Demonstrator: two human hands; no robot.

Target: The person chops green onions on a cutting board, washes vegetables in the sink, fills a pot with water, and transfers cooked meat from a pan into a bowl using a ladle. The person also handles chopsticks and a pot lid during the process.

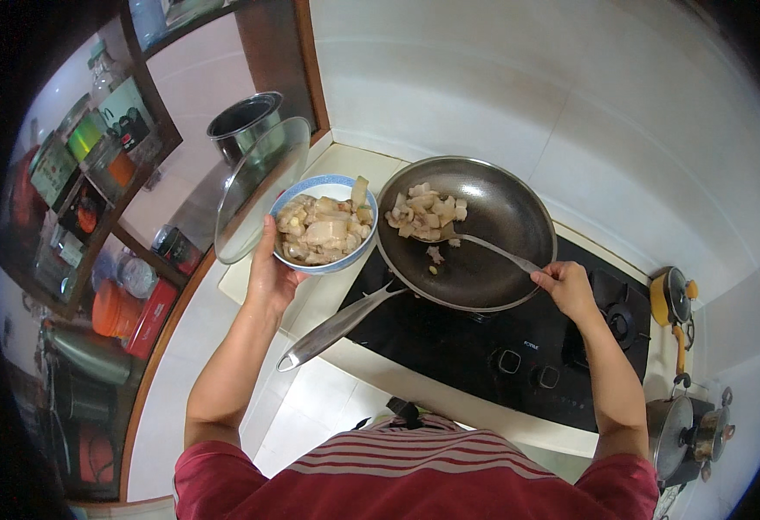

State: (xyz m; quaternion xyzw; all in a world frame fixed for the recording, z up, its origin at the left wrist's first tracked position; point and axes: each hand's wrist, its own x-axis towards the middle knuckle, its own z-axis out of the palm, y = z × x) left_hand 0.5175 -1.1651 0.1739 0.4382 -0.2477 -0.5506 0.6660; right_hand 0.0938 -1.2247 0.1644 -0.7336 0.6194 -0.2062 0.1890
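My left hand (269,276) is closed on the rim and side of a white bowl (321,185) with a blue-patterned edge, held at the left of the wok. Chunks of pale meat (324,230) fill the bowl. In my right hand (565,289), the fingers pinch the handle of a metal spoon (503,253). Its head rests in the dark wok (493,204), against more pale meat pieces (423,211) at the wok's left side. A few small bits lie apart on the bottom. The wok's steel handle (338,329) points toward me at lower left.
The wok stands on a black gas hob (449,351). Behind the bowl are a glass lid (254,195) and a metal pot (246,117). Shelves of jars (107,165) line the left. A yellow pan (668,295) and pots (670,433) sit at the right.
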